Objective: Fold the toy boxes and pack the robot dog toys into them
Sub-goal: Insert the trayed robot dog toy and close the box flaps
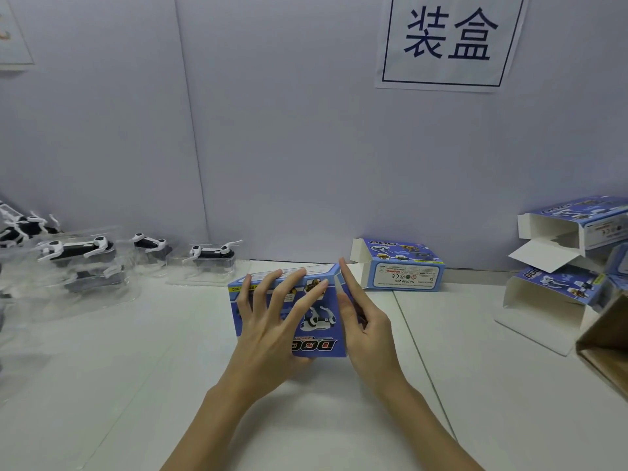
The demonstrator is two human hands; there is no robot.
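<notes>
The blue cardboard toy box (289,311) sits mid-worktop. The left hand (272,321) lies spread flat on top; the right hand (360,317), fingers straight, presses its end (flap hidden). Pushing hard could slide or crush it.

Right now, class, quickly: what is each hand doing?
Left hand: open, fingers spread flat on top of the blue box.
Right hand: open, straight fingers pressing the box's right end.
</notes>
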